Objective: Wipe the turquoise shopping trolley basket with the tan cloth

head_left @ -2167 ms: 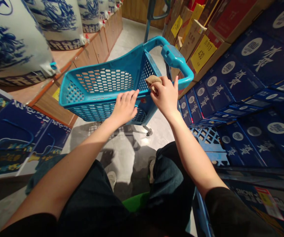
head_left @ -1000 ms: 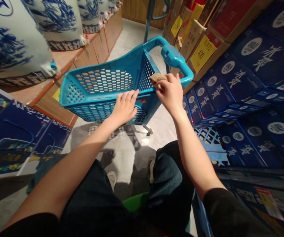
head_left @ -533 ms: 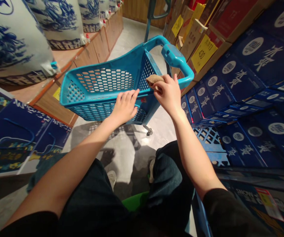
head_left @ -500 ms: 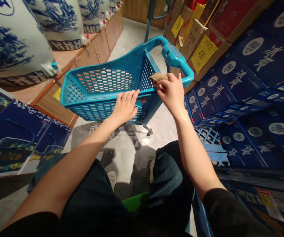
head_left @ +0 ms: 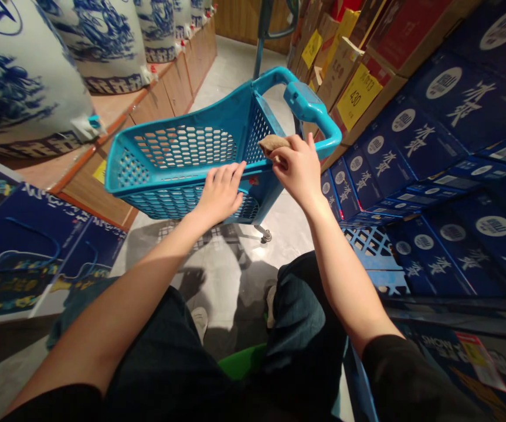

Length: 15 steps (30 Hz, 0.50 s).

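Observation:
A blue plastic shopping cart with honeycomb-holed walls stands in front of me, its handle loop at the right. My left hand is closed over the near rim, fingers across the top and thumb on the outer wall. With fingers pinched together, my right hand holds a folded brown cloth at the rim's right end, close to the handle. The cloth's lower part is hidden by my fingers. Nothing shows inside the visible part of the basket.
Large blue-and-white ceramic jars line a wooden ledge on the left. Blue gift boxes stand below them. Stacked blue cartons rise on the right, behind boxes with yellow price tags. Something green sits beneath me.
My right hand and the cloth have shifted slightly left along the rim. The left hand keeps its place on the cart. The whole view has moved a little.

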Motion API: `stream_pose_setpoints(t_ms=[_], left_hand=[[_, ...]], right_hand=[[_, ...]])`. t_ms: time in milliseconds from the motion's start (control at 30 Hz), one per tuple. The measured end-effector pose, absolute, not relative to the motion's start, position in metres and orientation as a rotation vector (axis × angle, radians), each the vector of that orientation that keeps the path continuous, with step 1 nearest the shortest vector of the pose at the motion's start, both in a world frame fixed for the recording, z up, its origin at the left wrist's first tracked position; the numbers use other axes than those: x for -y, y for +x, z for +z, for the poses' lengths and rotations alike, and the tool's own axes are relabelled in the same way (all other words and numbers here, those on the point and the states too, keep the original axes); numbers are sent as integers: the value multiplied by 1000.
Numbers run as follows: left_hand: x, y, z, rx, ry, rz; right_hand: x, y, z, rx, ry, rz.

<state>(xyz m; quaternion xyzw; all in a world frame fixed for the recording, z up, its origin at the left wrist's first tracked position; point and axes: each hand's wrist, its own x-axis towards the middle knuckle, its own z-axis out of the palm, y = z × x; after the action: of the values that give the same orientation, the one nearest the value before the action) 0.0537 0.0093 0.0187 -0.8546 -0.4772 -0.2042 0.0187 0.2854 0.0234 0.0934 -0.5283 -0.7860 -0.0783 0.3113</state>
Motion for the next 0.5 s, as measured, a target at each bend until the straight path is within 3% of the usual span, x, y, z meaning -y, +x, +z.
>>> stream_pose_setpoints(t_ms=[167, 500], left_hand=[[-9, 53, 21, 1464, -2676, -632], [-8, 54, 21, 1478, -2663, -639]], right_hand=[[-39, 319, 96, 1898, -1479, -250], [-29, 293, 90, 2125, -1384, -236]])
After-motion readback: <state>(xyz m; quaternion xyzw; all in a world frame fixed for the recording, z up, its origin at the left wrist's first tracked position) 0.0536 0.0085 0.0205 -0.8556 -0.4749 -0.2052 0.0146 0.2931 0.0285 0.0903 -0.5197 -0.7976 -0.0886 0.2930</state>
